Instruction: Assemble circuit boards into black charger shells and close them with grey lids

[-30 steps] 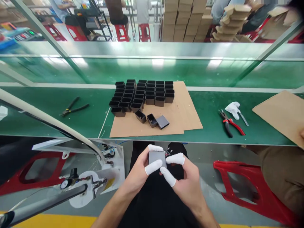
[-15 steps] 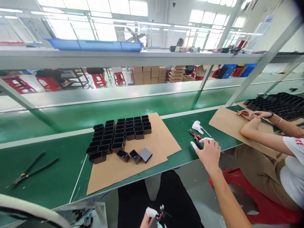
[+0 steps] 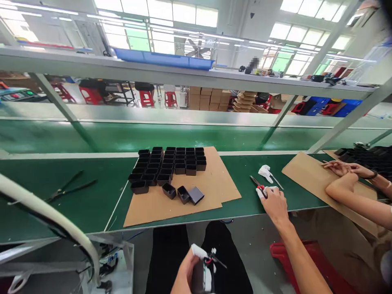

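Low in front of my lap, my left hand [image 3: 185, 271], with white-covered fingertips, is closed around a dark rectangular housing [image 3: 197, 278]. Red and black wires [image 3: 211, 259] and white parts stick out of its end. Near the bench's front edge, my right hand [image 3: 276, 206] has its fingers closed on the handles of red-and-black pliers [image 3: 257, 183], whose jaws point away to the left. A crumpled white piece [image 3: 265, 172] and a thin rod [image 3: 277, 181] lie just beyond that hand.
Rows of black open cups [image 3: 165, 167] stand on cardboard [image 3: 211, 188]; several loose ones sit in front. Long dark pliers [image 3: 69, 188] lie left, behind a pale hose [image 3: 52, 212]. At right, a co-worker's forearms [image 3: 346, 190] rest on cardboard. A shelf [image 3: 171, 75] spans above.
My right hand has closed from hovering over the red-and-black pliers to gripping their handles. My left hand has risen with the housing, now more visible. The view has shifted left.
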{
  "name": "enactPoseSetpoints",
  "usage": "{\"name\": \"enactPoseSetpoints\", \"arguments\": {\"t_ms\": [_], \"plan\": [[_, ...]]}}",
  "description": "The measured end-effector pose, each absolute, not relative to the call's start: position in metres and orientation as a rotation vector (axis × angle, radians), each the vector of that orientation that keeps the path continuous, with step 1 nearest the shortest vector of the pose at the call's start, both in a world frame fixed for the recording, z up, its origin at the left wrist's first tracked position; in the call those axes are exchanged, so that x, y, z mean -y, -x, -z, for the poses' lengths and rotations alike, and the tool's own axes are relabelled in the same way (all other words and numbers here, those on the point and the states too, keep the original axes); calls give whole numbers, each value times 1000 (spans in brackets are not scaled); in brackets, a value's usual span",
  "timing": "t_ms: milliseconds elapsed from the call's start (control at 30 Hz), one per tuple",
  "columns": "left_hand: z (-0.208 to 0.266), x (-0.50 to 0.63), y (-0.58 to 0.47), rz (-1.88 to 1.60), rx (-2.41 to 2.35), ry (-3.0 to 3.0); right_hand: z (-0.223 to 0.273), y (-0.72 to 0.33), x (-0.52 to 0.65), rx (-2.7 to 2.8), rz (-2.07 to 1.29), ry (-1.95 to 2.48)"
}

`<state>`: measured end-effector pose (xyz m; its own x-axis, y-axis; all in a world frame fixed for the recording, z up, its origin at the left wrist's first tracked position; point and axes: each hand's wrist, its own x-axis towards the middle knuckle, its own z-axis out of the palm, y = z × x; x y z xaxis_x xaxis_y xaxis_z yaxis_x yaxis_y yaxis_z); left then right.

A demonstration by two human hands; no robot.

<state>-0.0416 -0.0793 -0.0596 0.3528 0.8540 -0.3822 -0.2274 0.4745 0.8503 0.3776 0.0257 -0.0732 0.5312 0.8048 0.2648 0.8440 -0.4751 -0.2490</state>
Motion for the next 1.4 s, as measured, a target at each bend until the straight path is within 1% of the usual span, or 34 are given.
{"name": "enactPoseSetpoints", "arguments": {"t_ms": [100,167,233,333,433,533,700,833,967,1133,1200,1300,1400], "plan": [[58,70,50,-922,-986,-871,64,-363,-13,1472,-5,2224],[47,56,56,-1013,-953,-996,52,-346,5,1590,-204,2051],[32,40,61,-1125,-908,-1123,33,-325,29,1719,-453,1877],[16,21,65,-1262,-833,-1207,-7,-292,68,1812,-722,1637],[13,16,65,-1309,-765,-1246,-47,-262,90,1953,-793,1391],[15,21,65,-1316,-739,-1266,-67,-238,94,2143,-759,1243],[17,27,68,-1360,-745,-1436,-69,-222,87,2222,-719,1251],[16,25,71,-1383,-679,-1609,-69,-217,86,2254,-803,1343],[14,23,71,-1394,-657,-1688,-70,-216,87,2286,-832,1332],[7,19,72,-1332,-647,-1905,-72,-220,86,2280,-862,1356],[4,18,73,-1291,-650,-1989,-73,-222,86,2262,-907,1427],[2,17,74,-1217,-673,-2065,-71,-227,86,2191,-999,1660],[4,16,74,-1147,-692,-2110,-65,-230,85,2175,-988,1830]]}}
